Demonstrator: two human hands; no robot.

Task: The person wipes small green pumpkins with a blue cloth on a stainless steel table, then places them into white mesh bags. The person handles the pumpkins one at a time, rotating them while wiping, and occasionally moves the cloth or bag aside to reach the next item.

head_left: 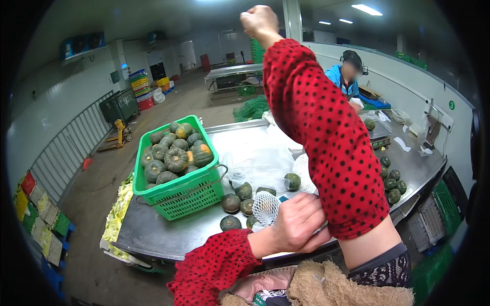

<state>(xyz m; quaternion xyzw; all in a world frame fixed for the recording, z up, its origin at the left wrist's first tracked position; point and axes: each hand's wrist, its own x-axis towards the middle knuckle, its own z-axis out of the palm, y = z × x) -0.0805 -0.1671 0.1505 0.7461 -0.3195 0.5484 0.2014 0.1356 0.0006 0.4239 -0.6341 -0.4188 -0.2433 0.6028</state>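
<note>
My right arm is raised across the view in a red sleeve cover (326, 137) with black dots. At its top my right hand (260, 23) is closed in a fist, with nothing seen in it. Down by the bare elbow, my left hand (301, 224) has its fingers closed at the lower hem of that cover; the fingertips are partly hidden. Beside the left wrist lies a white foam net sleeve (265, 208). Several small dark green pumpkins (230, 203) rest around it on the metal table (168, 237).
A green crate (184, 191) heaped with pumpkins stands on the table's left side, next to a clear plastic bag (255, 163). Across the table at right, a person (347, 76) in blue works near a scale (380, 132). A yellow pallet jack (120, 133) stands on the floor.
</note>
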